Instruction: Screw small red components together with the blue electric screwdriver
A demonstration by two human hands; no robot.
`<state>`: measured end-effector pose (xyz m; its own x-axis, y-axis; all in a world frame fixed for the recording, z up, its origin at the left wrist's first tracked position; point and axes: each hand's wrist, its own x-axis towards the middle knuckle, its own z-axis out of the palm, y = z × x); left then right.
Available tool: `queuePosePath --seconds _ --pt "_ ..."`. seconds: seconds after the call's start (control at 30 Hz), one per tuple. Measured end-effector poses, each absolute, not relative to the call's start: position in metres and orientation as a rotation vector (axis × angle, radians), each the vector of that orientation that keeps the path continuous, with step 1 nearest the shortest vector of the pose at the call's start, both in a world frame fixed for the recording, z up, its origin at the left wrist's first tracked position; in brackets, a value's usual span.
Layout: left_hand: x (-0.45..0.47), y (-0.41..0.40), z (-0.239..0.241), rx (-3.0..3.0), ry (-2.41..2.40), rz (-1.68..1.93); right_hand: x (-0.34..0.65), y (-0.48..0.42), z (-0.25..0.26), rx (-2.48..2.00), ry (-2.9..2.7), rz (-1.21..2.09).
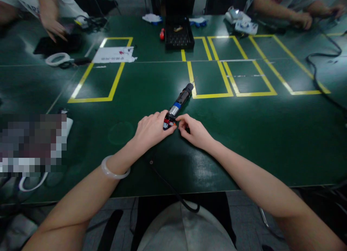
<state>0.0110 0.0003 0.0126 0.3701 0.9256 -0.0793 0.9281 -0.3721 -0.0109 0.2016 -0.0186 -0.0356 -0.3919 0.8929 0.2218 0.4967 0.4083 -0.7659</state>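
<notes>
An electric screwdriver (179, 102) lies aslant on the table in front of me. Its bit points away to the upper right, and a silver and blue section shows along its body. Red and orange small parts are exposed at its near end. Over that end lies my left hand (151, 126), closed around it, with the thumb along the near side. My right hand (196, 132) is just to the right, fingers curled and thumb and index tips slightly apart. The index tip is at the exposed parts; whether it touches them I cannot tell.
A black cable (173, 191) runs from the table over its front edge to my lap. Yellow tape outlines (213, 96) mark the green table (151, 77). A black case (179, 41) stands at the back. Across the table, two people's hands (55, 29) work.
</notes>
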Motion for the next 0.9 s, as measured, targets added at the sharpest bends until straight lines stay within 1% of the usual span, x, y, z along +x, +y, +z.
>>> queuePosePath --seconds 0.23,0.43,0.9 --pt "0.005 0.001 0.014 2.664 1.773 -0.126 0.208 -0.019 -0.037 -1.172 -2.006 0.801" --pt "-0.013 0.015 0.015 2.578 1.912 -0.159 0.208 -0.019 -0.034 -1.191 -2.016 0.791" --pt "-0.116 0.081 0.014 2.082 2.335 -0.114 0.209 -0.019 -0.031 -1.197 -2.049 0.777"
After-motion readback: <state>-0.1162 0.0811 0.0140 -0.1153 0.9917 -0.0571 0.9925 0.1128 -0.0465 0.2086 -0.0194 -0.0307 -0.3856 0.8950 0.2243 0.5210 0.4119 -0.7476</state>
